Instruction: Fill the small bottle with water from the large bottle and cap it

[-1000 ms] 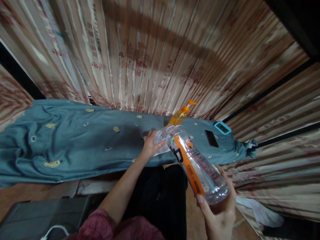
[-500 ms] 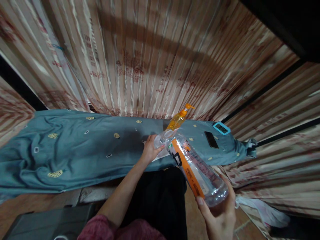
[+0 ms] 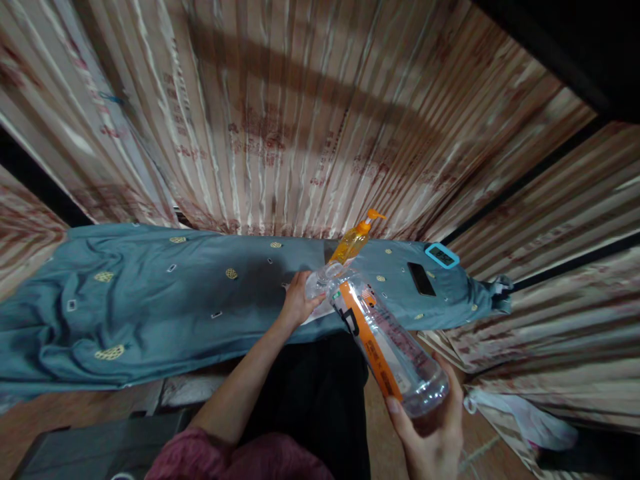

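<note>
My right hand [image 3: 433, 427] is wrapped round the base of a large clear plastic bottle [image 3: 395, 353] with an orange and white label. The bottle lies tilted, its neck end pointing up and left. At that end my left hand [image 3: 299, 300] grips a small clear container [image 3: 316, 283], whose exact kind I cannot make out. The container and the bottle's neck overlap in view; whether they touch is unclear. Just behind them is a pump bottle [image 3: 350, 243] of yellow-orange liquid with an orange pump top. A pale sheet [image 3: 320, 312] shows partly under my left hand.
A grey-green cloth with pineapple prints [image 3: 165, 320] covers the long narrow surface. To the right lie a dark phone [image 3: 421, 279] and a blue-framed digital clock [image 3: 442, 255]. Striped curtains [image 3: 280, 133] hang behind. A dark box [image 3: 100, 447] stands low at left, a white plastic bag [image 3: 525, 420] at right.
The large bottle and my right hand have shifted slightly left and down in view; the whole scene has also drifted a little. Both hands keep their hold.
</note>
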`<state>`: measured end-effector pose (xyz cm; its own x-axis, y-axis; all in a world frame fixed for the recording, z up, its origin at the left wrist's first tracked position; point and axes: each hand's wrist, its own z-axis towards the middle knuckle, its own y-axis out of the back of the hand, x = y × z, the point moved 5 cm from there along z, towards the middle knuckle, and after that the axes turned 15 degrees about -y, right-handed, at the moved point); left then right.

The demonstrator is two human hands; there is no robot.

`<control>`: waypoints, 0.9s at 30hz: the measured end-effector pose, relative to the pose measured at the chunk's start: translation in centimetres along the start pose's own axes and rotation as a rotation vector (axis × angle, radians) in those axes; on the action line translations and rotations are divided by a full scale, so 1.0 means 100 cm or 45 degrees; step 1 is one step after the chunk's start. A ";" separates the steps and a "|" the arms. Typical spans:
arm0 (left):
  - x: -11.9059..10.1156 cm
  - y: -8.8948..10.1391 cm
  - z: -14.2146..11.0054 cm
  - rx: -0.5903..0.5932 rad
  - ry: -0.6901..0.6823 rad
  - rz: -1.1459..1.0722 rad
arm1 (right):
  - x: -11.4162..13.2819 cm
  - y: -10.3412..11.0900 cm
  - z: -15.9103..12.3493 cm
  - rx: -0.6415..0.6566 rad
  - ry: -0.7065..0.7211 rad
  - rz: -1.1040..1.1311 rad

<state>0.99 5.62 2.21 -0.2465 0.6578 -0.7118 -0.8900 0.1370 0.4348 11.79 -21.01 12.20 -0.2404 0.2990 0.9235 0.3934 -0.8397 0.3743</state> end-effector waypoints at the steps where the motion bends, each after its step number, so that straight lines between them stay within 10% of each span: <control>1: 0.000 0.000 0.000 0.005 0.005 -0.004 | 0.000 0.000 0.000 -0.003 -0.001 -0.006; 27: -0.005 -0.007 -0.006 0.129 0.176 -0.243 | 0.012 0.005 0.001 -0.058 -0.051 -0.114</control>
<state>1.52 4.70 1.93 -0.1339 0.5063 -0.8519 -0.8843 0.3270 0.3333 11.76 -21.04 13.54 -0.2369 0.3906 0.8896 0.3314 -0.8282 0.4519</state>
